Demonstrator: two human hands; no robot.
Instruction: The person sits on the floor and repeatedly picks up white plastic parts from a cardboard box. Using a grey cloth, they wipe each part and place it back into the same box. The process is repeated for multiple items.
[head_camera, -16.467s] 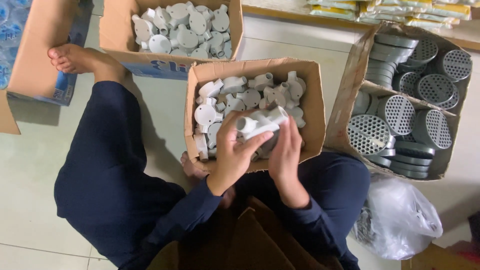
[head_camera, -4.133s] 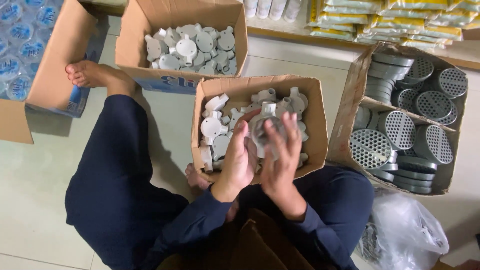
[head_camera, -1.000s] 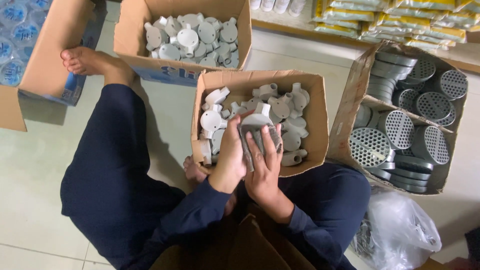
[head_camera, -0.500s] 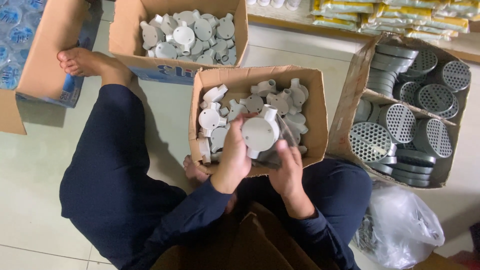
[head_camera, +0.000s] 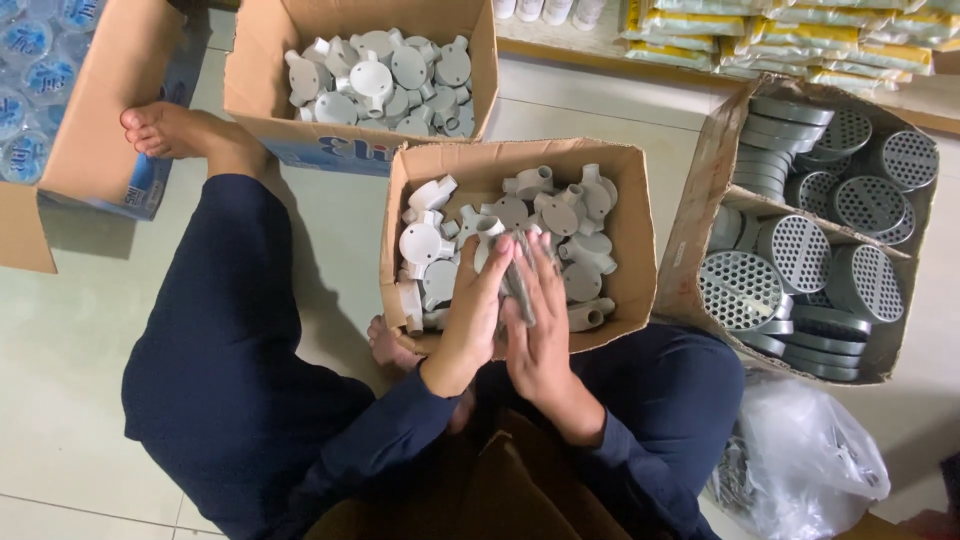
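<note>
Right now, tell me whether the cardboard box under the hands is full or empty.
Partly full. The cardboard box holds a loose heap of grey conduit junction boxes below its brim; its far inner wall shows bare.

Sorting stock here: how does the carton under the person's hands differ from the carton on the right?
The middle carton holds small pale grey round fittings with stubby side tubes, heaped loosely; the right carton holds larger, darker grey perforated discs, mostly stacked on edge. The middle carton lies against the person's legs, beneath the left hand and right hand; the right carton is untouched. Both are open brown cardboard on the tiled floor.
</note>
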